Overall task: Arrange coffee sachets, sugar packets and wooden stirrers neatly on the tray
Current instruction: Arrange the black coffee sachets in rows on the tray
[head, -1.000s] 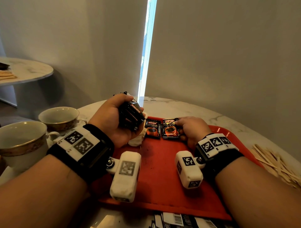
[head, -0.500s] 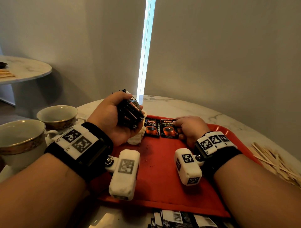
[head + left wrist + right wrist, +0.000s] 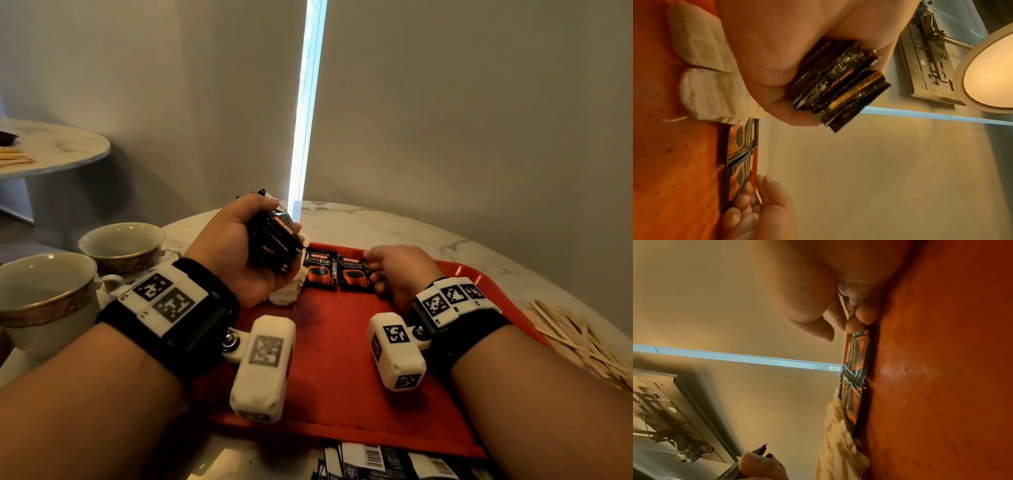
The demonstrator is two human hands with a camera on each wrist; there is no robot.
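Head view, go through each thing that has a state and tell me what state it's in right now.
Left hand: grips a stack of sachets.
Right hand: fingertips on the right placed sachet.
Left placed sachet: flat, face up on the tray.
Stirrers: loose pile off the tray.
Cups: upright.

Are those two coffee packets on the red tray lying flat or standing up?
Lying flat. Both coffee sachets lie face up, side by side at the far edge of the red tray, printed fronts readable; the right hand's fingertips touch the right one.
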